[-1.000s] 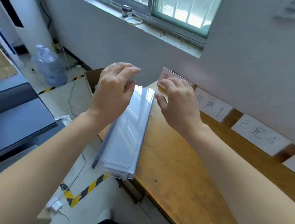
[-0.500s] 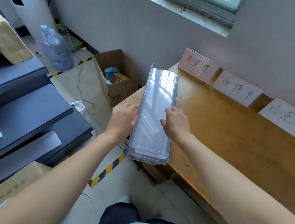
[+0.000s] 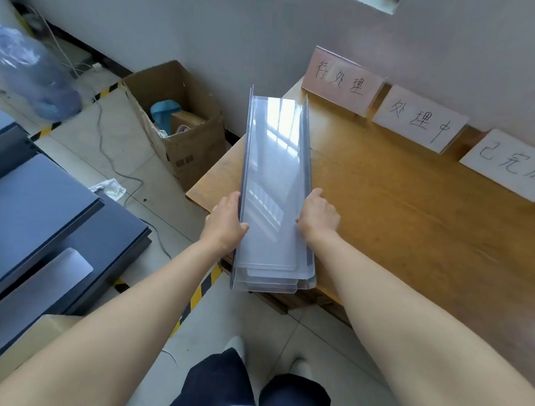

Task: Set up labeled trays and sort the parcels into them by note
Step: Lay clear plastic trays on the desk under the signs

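Trays (image 3: 275,184): we see a clear nested stack at the worktop's (image 3: 402,220) left end, long axis running from us toward the wall.
Left hand (image 3: 226,222): fingers gripping the left wall.
Right hand (image 3: 317,219): fingers gripping the right wall.
Labels (image 3: 420,118): three handwritten cards against the wall.

The single head-worn camera looks steeply down from close above the near left corner of the wooden table (image 3: 418,221), facing the wall behind it.
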`<state>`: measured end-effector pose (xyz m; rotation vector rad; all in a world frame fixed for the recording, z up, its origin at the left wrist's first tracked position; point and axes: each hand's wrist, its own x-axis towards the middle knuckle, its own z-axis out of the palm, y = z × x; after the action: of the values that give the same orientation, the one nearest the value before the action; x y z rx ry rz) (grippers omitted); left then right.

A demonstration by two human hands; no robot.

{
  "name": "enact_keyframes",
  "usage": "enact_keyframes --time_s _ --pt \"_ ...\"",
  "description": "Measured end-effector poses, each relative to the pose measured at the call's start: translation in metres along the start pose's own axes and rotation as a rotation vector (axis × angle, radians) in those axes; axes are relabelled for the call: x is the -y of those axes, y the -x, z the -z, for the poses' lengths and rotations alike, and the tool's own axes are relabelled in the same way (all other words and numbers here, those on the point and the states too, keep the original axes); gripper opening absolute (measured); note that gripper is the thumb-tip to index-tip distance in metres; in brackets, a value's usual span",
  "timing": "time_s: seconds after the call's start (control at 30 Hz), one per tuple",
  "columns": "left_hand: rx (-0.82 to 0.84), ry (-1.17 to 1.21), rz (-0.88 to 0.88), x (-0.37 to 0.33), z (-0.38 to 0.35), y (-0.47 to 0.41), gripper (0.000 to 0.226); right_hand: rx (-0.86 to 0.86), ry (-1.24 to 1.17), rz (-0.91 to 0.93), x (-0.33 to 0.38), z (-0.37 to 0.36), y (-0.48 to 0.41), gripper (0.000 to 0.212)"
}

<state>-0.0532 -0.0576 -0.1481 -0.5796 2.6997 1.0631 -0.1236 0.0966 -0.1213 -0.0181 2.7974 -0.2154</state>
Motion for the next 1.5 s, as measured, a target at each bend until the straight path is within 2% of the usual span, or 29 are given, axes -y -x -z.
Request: enact_keyframes --time_s 0.07,0.4,0.5,0.73,0.87,1.0,1.1,1.23,1.37,1.5 --pt "-0.006 -0.017 -0.012 0.001 0.0 -0.004 0.059 -0.029 0.01 -0.007 0.001 -0.001 -0.003 0.025" --pt "-0.001 -0.016 -0.02 0.005 0.0 -0.007 0.06 -0.088 0.08 0.06 0.001 0.005 -0.004 0.027" --pt "-0.02 -0.027 -0.025 0.003 0.001 -0.006 0.059 -0.153 0.055 0.079 -0.005 0.002 0.003 0.022" --pt "-0.064 -0.017 -0.021 -0.003 0.002 -0.004 0.041 -0.312 -0.079 0.116 -0.015 -0.008 0.009 0.021" --pt "-0.076 -0.042 -0.017 -0.005 0.003 -0.004 0.033 -0.3 -0.084 0.132 -0.019 -0.009 0.008 0.024" --pt "-0.106 -0.037 0.003 -0.001 0.006 -0.007 0.04 -0.279 -0.121 0.137 -0.021 -0.002 0.006 0.026" --pt "-0.131 0.009 0.02 -0.002 0.011 -0.007 0.045 -0.267 -0.116 0.145 -0.02 -0.001 0.007 0.023" --pt "-0.176 0.046 0.056 -0.006 0.017 -0.004 0.041 -0.253 -0.167 0.13 -0.019 0.003 0.009 0.018" --pt "-0.21 0.081 0.083 -0.007 0.025 -0.007 0.038 -0.205 -0.322 0.104 -0.015 0.011 0.014 0.01" --pt "-0.165 0.124 0.145 -0.011 0.032 -0.009 0.022 -0.124 -0.512 0.039 -0.014 0.021 0.015 0.005"
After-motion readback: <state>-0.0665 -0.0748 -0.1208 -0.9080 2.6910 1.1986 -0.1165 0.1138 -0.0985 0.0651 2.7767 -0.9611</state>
